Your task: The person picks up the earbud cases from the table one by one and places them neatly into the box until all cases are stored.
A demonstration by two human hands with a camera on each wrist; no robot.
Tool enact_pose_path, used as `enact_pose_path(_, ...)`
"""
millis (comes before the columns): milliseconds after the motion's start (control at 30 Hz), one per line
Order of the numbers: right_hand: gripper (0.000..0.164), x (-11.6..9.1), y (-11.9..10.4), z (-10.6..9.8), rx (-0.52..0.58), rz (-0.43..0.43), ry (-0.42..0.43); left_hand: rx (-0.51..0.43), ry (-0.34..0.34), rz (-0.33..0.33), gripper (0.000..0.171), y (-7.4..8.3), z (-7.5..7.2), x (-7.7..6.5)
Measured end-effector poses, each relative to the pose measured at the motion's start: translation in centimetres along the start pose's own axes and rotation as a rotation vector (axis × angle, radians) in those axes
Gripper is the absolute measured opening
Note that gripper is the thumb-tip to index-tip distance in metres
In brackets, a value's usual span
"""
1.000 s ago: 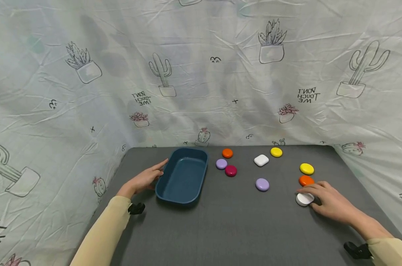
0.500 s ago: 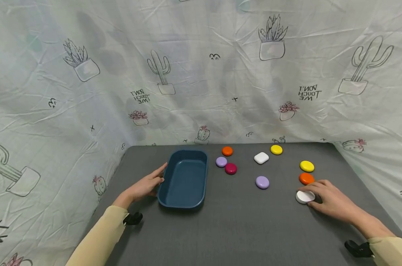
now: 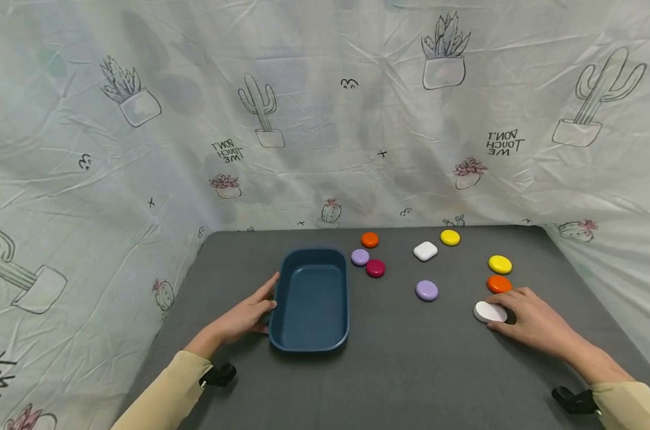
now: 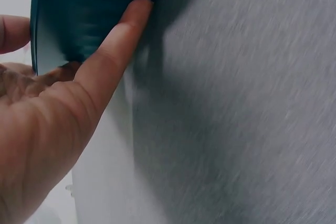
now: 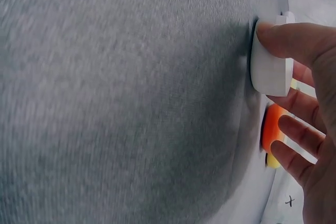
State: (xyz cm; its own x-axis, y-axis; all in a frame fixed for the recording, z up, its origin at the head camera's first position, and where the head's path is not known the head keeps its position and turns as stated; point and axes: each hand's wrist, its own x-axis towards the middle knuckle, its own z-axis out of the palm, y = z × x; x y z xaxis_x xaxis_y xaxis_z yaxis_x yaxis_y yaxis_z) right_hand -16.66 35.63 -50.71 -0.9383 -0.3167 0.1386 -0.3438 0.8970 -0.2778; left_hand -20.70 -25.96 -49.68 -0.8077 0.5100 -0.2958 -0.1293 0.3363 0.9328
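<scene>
A dark blue rectangular tray (image 3: 310, 349) sits at the left of the grey table. My left hand (image 3: 237, 322) touches its left outer wall with extended fingers; in the left wrist view one finger lies along the tray's (image 4: 79, 9) outer side. At the table's right, my right hand (image 3: 534, 319) pinches a white rounded disc (image 3: 488, 312) between thumb and fingers. In the right wrist view the thumb presses the near face of this white disc (image 5: 268, 72), low over the tabletop. Just beyond that hand lie an orange disc (image 3: 499, 283) and a yellow disc (image 3: 499, 264).
Between tray and right hand lie a lilac disc (image 3: 427, 291), a crimson disc (image 3: 375, 268), a second lilac disc (image 3: 360, 257) and an orange disc (image 3: 370, 239). A white squarish piece (image 3: 425, 251) and another yellow disc (image 3: 450, 237) lie farther back. A patterned curtain (image 3: 303, 119) surrounds the table.
The tray has shifted right and toward me and turned straighter, with my left hand following along its side. My right hand has taken the white disc slightly left, away from the orange one.
</scene>
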Motion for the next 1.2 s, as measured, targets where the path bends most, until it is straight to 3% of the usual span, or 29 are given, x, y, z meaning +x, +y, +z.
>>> enact_pose_path(367,0.061,0.4,-0.4,0.0,-0.006,0.044,-0.009,-0.031,0.005,-0.016,0.069,0.8,2.0,0.0)
enact_pose_path(733,0.058,0.0,-0.4,-0.1,0.06,0.109,-0.018,-0.039,0.0,0.002,0.072,0.6,1.6,0.4)
enact_pose_path(1200,0.06,0.2,-0.2,-0.1,0.126,0.124,-0.038,-0.054,-0.012,-0.008,0.07,1.0,1.2,0.2)
